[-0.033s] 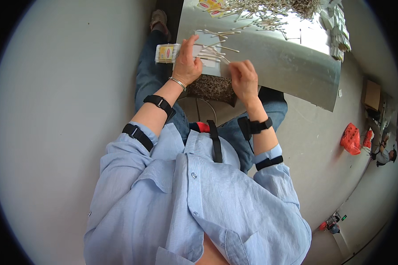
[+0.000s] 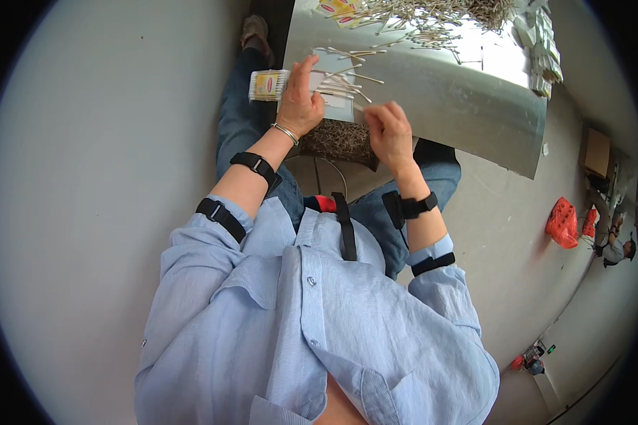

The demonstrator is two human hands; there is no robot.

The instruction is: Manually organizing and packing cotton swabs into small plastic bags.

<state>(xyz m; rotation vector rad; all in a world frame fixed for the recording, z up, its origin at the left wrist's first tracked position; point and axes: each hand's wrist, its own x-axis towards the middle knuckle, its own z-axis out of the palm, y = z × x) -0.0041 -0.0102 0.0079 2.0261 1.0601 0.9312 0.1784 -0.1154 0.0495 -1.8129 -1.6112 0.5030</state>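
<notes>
My left hand [image 2: 301, 99] rests at the left end of the metal table, fingers stretched upward and thumb apart. Against its outer side lies a clear pack of cotton swabs with a yellow label [image 2: 266, 86], jutting past the table edge. Several loose cotton swabs [image 2: 342, 86] fan out to the right of this hand, over a pale sheet [image 2: 342, 112]. My right hand [image 2: 390, 131] hovers at the table's front edge, thumb and fingers drawn together and slightly blurred. Whether a swab is between its fingertips cannot be made out.
A large heap of cotton swabs [image 2: 432, 14] covers the back of the metal table [image 2: 468, 117], with yellow cards [image 2: 342, 11] to its left and clear packs [image 2: 542, 53] stacked right. Below the table edge sits a box of brown sticks [image 2: 339, 140]. A red bag [image 2: 562, 223] lies on the floor.
My right hand has drawn back slightly from the loose swabs, toward me. A swab that touched its fingertips now lies apart from them. My left hand has not moved.
</notes>
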